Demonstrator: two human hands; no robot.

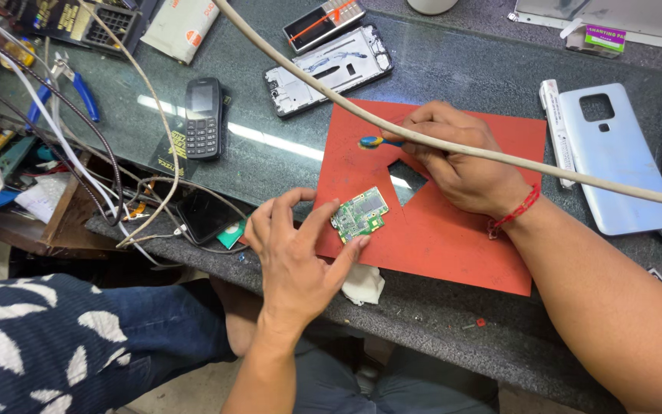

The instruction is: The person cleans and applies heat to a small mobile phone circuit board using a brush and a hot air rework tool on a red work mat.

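A small green circuit board is held at the near edge of a red mat while a brush is kept above it.

The board is pinched by its edges between the thumb and fingertips of the left hand, apparently so that its component face is left uncovered and raised toward the view; the left hand is closed narrowly on the board alone. The brush, with a blue and yellow handle, is gripped in the closed fingers of the right hand, which rests on the mat beside a square cut-out; a thick pale cable is seen crossing over that hand; a dark keypad phone is laid well apart on the counter.
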